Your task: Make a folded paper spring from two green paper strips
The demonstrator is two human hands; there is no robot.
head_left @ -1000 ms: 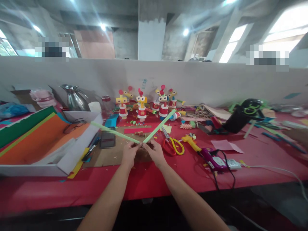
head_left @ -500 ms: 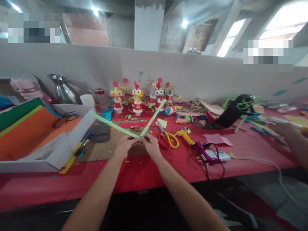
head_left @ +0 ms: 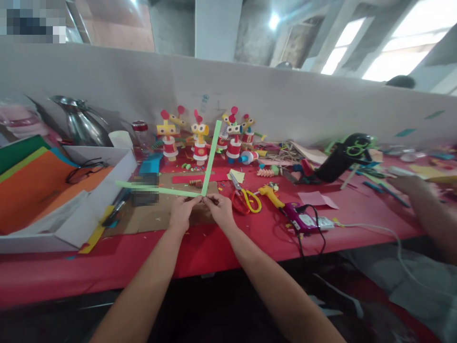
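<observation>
Two arms of light green paper strip point(head_left: 212, 155) meet at a corner between my fingertips, one pointing up and away, the other out to the left. My left hand point(head_left: 181, 212) pinches the corner from the left. From the right, my right hand point(head_left: 219, 209) pinches the same corner, its fingertips touching those of the left. Whether it is one folded strip or two joined ones is hidden by the fingers. Below the hands lies a brown cardboard sheet point(head_left: 143, 220). Just behind them rests a small coiled paper spring point(head_left: 196, 184). Scissors point(head_left: 246, 197) with red and yellow handles lie to the right.
Several paper robot figures point(head_left: 200, 138) stand at the back. A white box point(head_left: 96, 205) with coloured paper is at left, near a metal jug point(head_left: 80, 121). A purple and yellow glue gun point(head_left: 296, 214) with a cord lies right. Another person's hand point(head_left: 410, 183) reaches in at far right.
The strip's arms have swung anticlockwise: the right one now stands nearly upright, the left one lies almost level. Both hands keep their pinch. The view has shifted slightly.
</observation>
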